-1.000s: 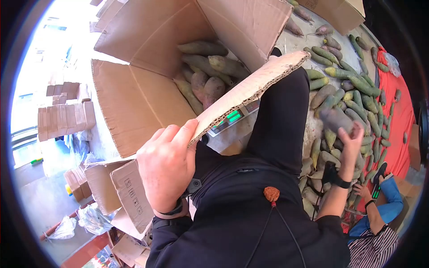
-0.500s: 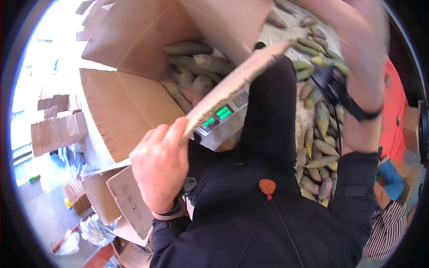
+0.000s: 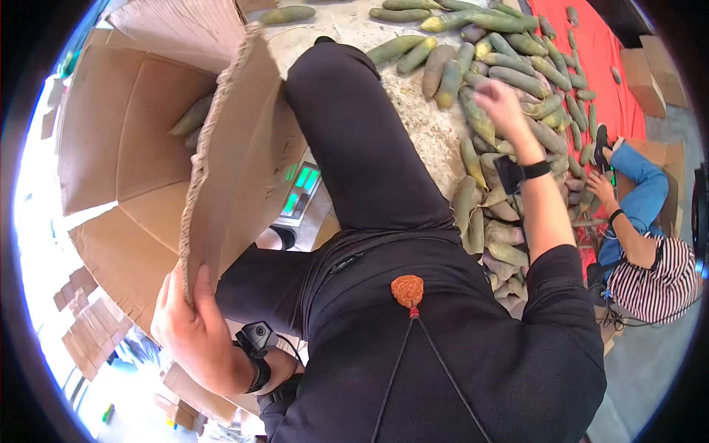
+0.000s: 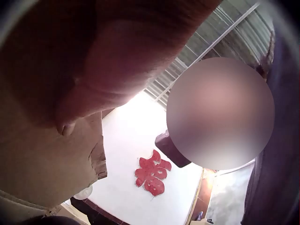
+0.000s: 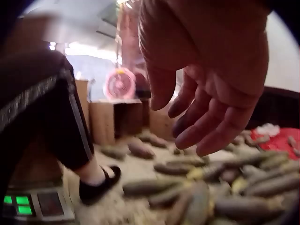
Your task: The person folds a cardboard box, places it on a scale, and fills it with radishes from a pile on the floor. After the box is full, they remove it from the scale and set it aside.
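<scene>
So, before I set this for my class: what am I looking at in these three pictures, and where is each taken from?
No machine here: a person wears three cameras. The head view looks down at their body and both hands; each wrist view shows its own hand up close. The left hand grips a flap of a cardboard box beside a scale with green digits. The right hand hangs open, holding nothing, over long tubers spread on the ground.

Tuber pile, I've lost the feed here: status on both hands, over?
Left hand grips the box flap. Right hand open, empty, just above the tuber pile. Nothing between it and the pile.
</scene>
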Demonstrator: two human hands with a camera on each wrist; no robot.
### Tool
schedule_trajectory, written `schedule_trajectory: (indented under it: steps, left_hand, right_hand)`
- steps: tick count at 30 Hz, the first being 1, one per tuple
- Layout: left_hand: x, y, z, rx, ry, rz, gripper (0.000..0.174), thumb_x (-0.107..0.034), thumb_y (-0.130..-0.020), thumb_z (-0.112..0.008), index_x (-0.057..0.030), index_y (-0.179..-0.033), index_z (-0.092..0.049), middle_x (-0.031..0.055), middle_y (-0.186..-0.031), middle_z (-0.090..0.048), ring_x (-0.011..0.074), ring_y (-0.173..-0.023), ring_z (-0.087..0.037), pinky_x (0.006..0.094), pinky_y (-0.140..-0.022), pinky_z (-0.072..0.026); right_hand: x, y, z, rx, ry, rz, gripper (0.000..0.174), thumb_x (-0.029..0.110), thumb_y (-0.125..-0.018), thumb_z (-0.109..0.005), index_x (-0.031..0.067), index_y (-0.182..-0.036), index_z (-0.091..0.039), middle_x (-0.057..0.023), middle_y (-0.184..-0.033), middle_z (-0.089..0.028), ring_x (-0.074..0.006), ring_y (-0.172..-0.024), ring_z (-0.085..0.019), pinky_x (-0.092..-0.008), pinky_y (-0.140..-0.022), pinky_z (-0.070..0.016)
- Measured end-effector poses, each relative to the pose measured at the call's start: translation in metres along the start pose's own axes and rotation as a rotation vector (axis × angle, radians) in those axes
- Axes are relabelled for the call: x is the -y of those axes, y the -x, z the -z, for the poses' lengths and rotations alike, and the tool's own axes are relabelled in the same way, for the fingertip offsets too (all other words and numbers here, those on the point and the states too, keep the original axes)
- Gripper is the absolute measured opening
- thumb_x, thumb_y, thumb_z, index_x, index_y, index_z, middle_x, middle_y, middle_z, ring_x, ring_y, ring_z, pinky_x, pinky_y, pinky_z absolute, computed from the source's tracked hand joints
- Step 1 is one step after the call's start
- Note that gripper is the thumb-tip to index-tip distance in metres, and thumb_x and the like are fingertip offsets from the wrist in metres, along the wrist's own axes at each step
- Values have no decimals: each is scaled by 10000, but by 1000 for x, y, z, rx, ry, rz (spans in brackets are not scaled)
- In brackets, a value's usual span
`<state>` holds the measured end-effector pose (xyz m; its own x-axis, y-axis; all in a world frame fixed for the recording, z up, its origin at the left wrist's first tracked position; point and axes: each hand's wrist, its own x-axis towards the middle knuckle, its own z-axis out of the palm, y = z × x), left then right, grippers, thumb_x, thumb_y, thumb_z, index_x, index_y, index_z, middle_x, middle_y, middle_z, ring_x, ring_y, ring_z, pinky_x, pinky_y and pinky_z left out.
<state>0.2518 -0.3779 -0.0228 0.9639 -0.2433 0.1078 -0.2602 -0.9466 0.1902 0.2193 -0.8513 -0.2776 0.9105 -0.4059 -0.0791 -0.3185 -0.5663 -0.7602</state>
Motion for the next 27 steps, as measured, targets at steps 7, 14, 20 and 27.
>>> schedule_trajectory:
  steps: [7, 14, 20, 27]
  left_hand:
    - [3, -1, 0, 28, 51, 27, 183, -129, -905, -585, 25, -989, -640, 141, -751, -643, 181, -638, -587, 294, -632, -466]
    - [-1, 0, -3, 14, 111, 86, 184, -112, -896, -588, 22, -1010, -643, 137, -730, -634, 129, -641, -570, 282, -633, -466]
    - [-3, -3, 0, 15, 52, 96, 163, -72, -850, -601, 12, -984, -640, 144, -738, -617, 213, -654, -580, 298, -631, -464]
    - [-8, -4, 2, 0, 33, 95, 157, -95, -819, -629, -36, -962, -658, 130, -739, -602, 302, -662, -599, 340, -606, -461]
  right_hand:
    - [-175, 161, -35, -195, 14, -856, 148, 155, -809, -639, 12, -772, -624, -51, -634, -600, -173, -526, -563, -329, -469, -470]
    - [-207, 227, -50, -513, -691, -1451, 391, 322, -842, -659, 110, -1138, -517, -125, -1083, -541, -292, -833, -557, -416, -571, -504]
    - [-233, 211, -57, -581, -1131, -1391, 412, 359, -830, -684, 96, -1096, -512, -147, -999, -569, -323, -801, -589, -403, -657, -547]
    - [-241, 192, -62, -514, -1208, -1395, 340, 351, -834, -682, 91, -1019, -565, -104, -986, -592, -250, -783, -581, -374, -662, -536]
